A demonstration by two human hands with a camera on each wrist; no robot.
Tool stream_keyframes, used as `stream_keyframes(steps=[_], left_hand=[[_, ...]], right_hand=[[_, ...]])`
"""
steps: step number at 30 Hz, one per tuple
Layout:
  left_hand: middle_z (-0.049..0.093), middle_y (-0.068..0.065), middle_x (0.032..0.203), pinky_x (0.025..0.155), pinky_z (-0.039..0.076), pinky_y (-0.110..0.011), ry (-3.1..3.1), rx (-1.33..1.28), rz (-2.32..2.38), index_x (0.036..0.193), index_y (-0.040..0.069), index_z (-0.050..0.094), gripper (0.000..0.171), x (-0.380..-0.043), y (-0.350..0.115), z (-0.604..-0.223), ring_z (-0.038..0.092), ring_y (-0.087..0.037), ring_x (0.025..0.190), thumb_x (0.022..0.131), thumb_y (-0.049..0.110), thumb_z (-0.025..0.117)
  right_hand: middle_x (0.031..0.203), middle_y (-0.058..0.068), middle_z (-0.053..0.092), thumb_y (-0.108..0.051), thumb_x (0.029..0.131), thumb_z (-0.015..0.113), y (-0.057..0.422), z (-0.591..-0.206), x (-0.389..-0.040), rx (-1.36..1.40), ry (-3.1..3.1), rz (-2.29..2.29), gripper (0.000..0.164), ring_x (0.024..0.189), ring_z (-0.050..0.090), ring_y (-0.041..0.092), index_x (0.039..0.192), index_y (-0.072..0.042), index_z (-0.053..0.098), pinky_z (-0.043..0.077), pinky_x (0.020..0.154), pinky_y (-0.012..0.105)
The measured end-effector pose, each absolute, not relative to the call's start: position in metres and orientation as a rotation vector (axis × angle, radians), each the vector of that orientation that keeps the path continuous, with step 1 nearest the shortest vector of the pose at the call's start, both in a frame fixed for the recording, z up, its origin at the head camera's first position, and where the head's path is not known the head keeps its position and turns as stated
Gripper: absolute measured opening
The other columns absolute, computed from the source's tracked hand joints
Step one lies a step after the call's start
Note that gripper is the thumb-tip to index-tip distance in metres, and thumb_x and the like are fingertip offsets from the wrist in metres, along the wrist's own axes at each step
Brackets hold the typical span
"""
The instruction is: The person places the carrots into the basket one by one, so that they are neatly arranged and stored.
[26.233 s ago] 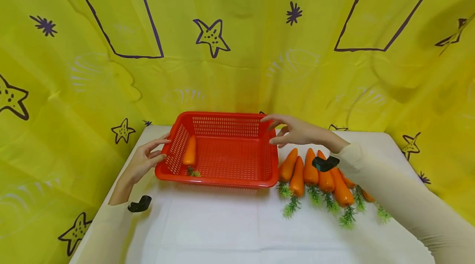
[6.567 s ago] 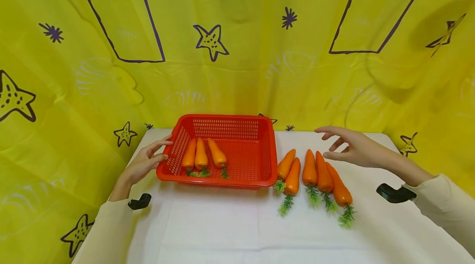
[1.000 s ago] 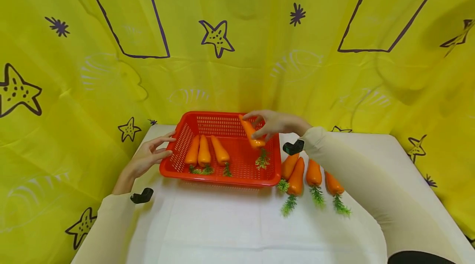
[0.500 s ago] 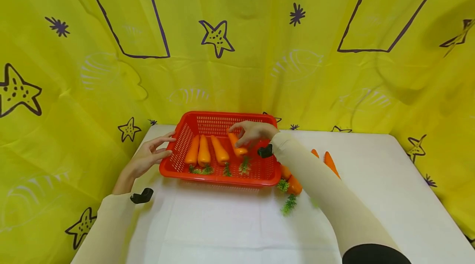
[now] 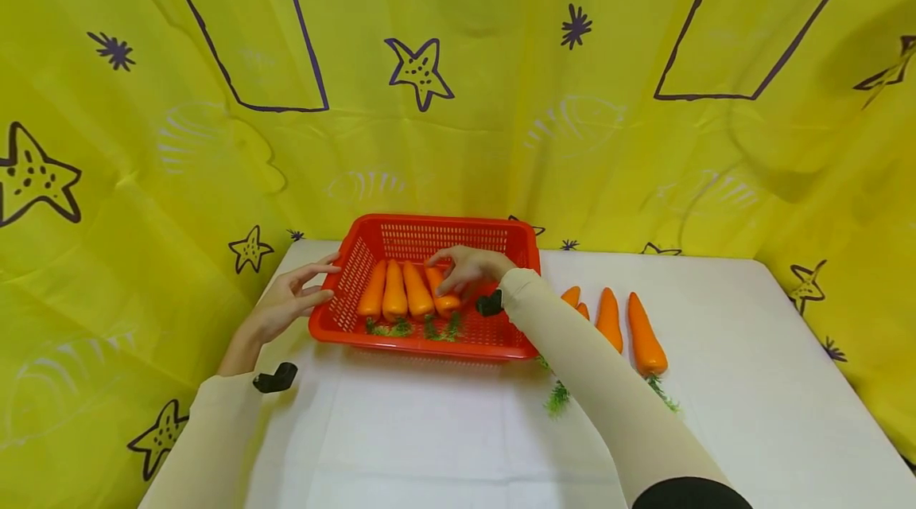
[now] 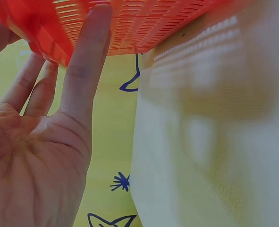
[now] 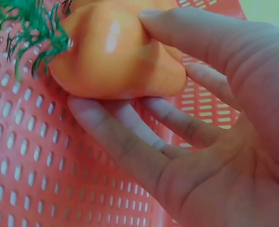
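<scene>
In the head view a red plastic basket [image 5: 429, 351] stands on the table, with several orange toy carrots side by side in its left half. My right hand [image 5: 474, 269] reaches inside and holds the rightmost carrot [image 5: 445, 305] of that row, its tip pointing to the back wall. The right wrist view shows my thumb on one side of the carrot [image 7: 106, 52] and the fingers along the other, close over the perforated floor. My left hand [image 5: 281, 304] rests its fairly straight fingertips on the basket's left side; the left wrist view shows its thumb [image 6: 85, 66] against the outer wall.
Right of the basket, more carrots lie on the white tablecloth [image 5: 401, 429]: one carrot [image 5: 646, 338] in plain sight, others partly hidden behind my right sleeve [image 5: 594, 390]. A yellow patterned curtain [image 5: 487, 143] closes off the back and sides.
My right hand has carried the carrot leftward and down from the basket's right side to the row. The third carrot now sits closer to the second. My left hand has stayed put.
</scene>
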State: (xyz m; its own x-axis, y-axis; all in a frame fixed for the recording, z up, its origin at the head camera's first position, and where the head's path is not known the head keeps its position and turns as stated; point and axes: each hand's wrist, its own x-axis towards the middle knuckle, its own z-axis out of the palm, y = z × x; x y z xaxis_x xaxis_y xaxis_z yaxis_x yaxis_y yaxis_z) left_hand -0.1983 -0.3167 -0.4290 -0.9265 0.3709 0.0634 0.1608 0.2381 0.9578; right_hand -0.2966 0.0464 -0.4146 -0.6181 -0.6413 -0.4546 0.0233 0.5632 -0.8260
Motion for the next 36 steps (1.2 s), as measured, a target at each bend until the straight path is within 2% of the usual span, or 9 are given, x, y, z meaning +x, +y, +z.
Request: stream_keyframes(steps=[4,11,21,24,31,36], left_hand=[[0.025,-0.012,0.169,0.084,0.060,-0.032,2.328,0.507,1.770,0.141,-0.004,0.053,0.043,-0.198,-0.316,-0.427,0.066,-0.010,0.115,0.102,0.009,0.063],[0.025,-0.013,0.169,0.087,0.059,-0.030,2.330,0.522,1.774,0.141,-0.005,0.052,0.043,-0.197,-0.316,-0.427,0.065,-0.010,0.117,0.102,0.008,0.063],[0.025,-0.015,0.168,0.082,0.060,-0.030,2.343,0.535,1.772,0.142,-0.006,0.052,0.043,-0.196,-0.317,-0.425,0.068,-0.011,0.112,0.102,0.007,0.062],[0.024,-0.015,0.168,0.083,0.060,-0.029,2.342,0.530,1.778,0.142,-0.006,0.052,0.042,-0.195,-0.317,-0.424,0.067,-0.010,0.114,0.102,0.006,0.062],[0.023,-0.016,0.169,0.091,0.056,-0.027,2.326,0.533,1.779,0.141,-0.009,0.050,0.044,-0.194,-0.315,-0.425,0.060,-0.007,0.123,0.102,0.007,0.062],[0.024,-0.015,0.169,0.089,0.058,-0.028,2.327,0.528,1.776,0.141,-0.007,0.051,0.043,-0.195,-0.314,-0.427,0.062,-0.007,0.121,0.102,0.007,0.062]], right_hand=[[0.130,0.019,0.058,-0.010,0.090,0.080,0.045,-0.416,-0.294,-0.490,2.038,-1.083,0.069,0.094,0.067,0.029,0.152,-0.015,0.049,0.062,0.077,0.040],[0.135,0.020,0.055,-0.012,0.089,0.081,0.043,-0.417,-0.291,-0.507,2.083,-1.057,0.067,0.098,0.066,0.027,0.150,-0.014,0.051,0.060,0.080,0.036],[0.128,0.018,0.056,-0.012,0.089,0.081,0.042,-0.415,-0.284,-0.443,2.054,-1.100,0.070,0.082,0.065,0.024,0.151,-0.015,0.049,0.062,0.070,0.040],[0.128,0.019,0.055,-0.013,0.089,0.081,0.041,-0.415,-0.283,-0.436,2.066,-1.098,0.070,0.081,0.064,0.024,0.151,-0.015,0.049,0.062,0.068,0.040],[0.143,0.022,0.048,-0.011,0.088,0.082,0.039,-0.418,-0.280,-0.394,2.093,-1.084,0.071,0.087,0.062,0.024,0.151,-0.017,0.050,0.062,0.069,0.042],[0.135,0.019,0.051,-0.016,0.090,0.082,0.042,-0.416,-0.279,-0.437,2.124,-1.033,0.072,0.086,0.060,0.023,0.153,-0.018,0.048,0.062,0.072,0.042]])
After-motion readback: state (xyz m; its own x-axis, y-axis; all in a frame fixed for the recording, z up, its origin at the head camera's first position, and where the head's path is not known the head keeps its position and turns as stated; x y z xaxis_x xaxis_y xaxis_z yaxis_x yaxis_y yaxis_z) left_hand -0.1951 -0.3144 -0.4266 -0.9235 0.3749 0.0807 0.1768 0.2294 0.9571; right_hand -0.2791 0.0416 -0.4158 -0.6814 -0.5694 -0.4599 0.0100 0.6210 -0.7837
